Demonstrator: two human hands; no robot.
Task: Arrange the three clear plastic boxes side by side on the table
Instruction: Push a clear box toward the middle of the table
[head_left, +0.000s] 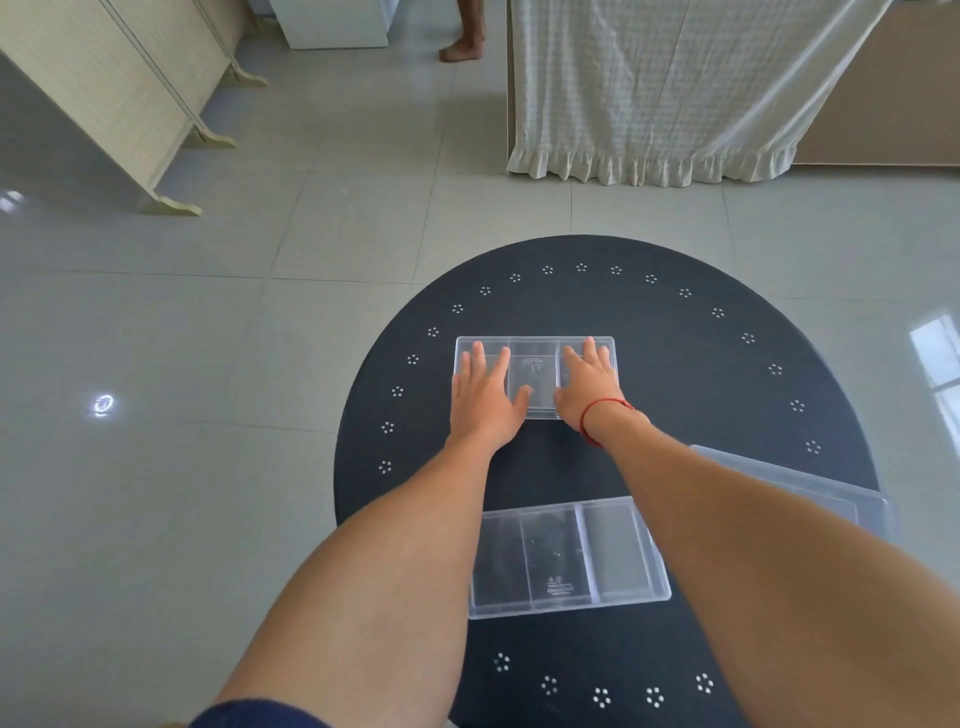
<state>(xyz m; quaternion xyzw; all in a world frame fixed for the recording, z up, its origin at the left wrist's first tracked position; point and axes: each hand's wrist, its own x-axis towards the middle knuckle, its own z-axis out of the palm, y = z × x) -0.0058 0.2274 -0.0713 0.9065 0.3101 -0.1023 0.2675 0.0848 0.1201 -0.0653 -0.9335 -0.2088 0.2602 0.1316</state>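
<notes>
Three clear plastic boxes lie on a round black table (701, 364). The far box (535, 371) sits near the table's middle, with three compartments. My left hand (483, 400) rests flat on its left part, fingers spread. My right hand (589, 384), with a red string at the wrist, lies flat on its right part. A second box (566, 556) lies closer to me, between my forearms. The third box (810, 488) is at the right, tilted and partly hidden under my right forearm.
The table stands on a grey tiled floor (208, 364). A folding screen (130, 93) is at the back left. A white frilled cloth (654, 104) hangs at the back right. A person's bare foot (462, 49) shows at the top.
</notes>
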